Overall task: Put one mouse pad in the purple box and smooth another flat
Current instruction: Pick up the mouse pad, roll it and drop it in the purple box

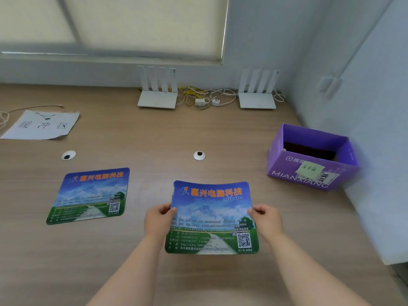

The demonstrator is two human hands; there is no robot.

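Two mouse pads: both hands, left hand [159,219] and right hand [268,219], grip one printed mouse pad [212,217]; second mouse pad [88,195] lies left. One purple box [309,173], perhaps holding something dark.

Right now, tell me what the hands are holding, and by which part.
Both hands hold one blue-and-green printed mouse pad: the left hand pinches its left edge, the right hand its right edge, about midway up.

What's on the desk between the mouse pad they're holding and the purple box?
Nothing: the head view shows only bare wooden desk between the held mouse pad and the purple box.
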